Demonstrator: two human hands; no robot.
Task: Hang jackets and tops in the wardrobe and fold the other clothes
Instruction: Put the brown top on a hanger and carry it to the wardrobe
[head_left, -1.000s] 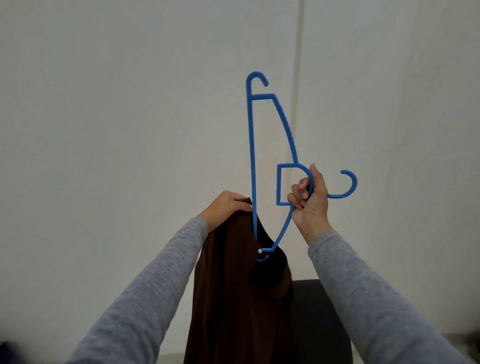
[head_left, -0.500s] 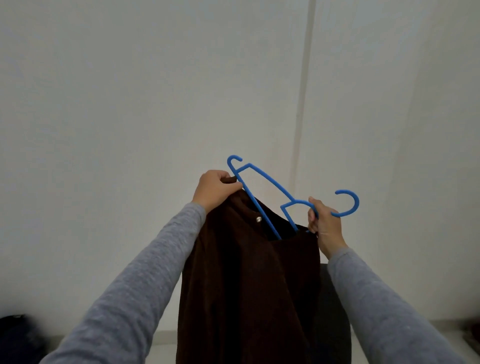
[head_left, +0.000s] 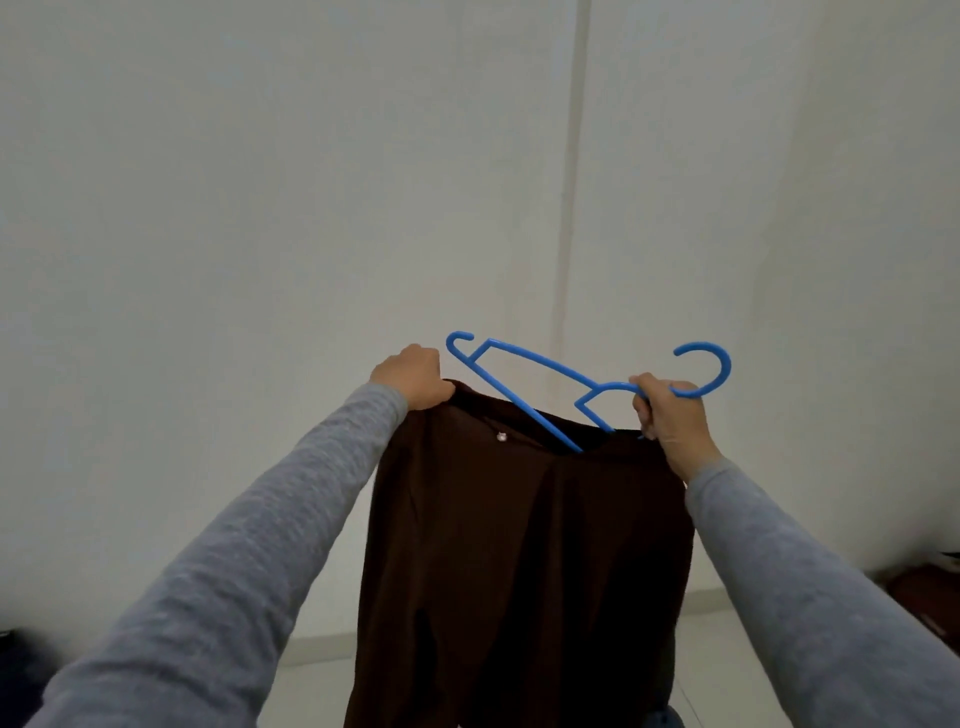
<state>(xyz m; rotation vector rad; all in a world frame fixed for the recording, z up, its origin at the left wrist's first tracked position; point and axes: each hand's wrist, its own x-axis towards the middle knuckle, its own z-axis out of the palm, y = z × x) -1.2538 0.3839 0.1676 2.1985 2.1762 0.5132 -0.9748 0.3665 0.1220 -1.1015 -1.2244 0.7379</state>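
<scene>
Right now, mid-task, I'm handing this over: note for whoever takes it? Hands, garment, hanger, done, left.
Left hand: grips the brown garment at its top left corner.
Right hand: grips the blue hanger just below its hook.
The garment hangs in the air in front of the white wall. The hanger is tilted, with its right end down inside the garment's top opening and its left end sticking out above the cloth.
Done: one hanger end is in.
Left: seat the other end, then hang the garment. The wardrobe and the other clothes are out of view.
</scene>
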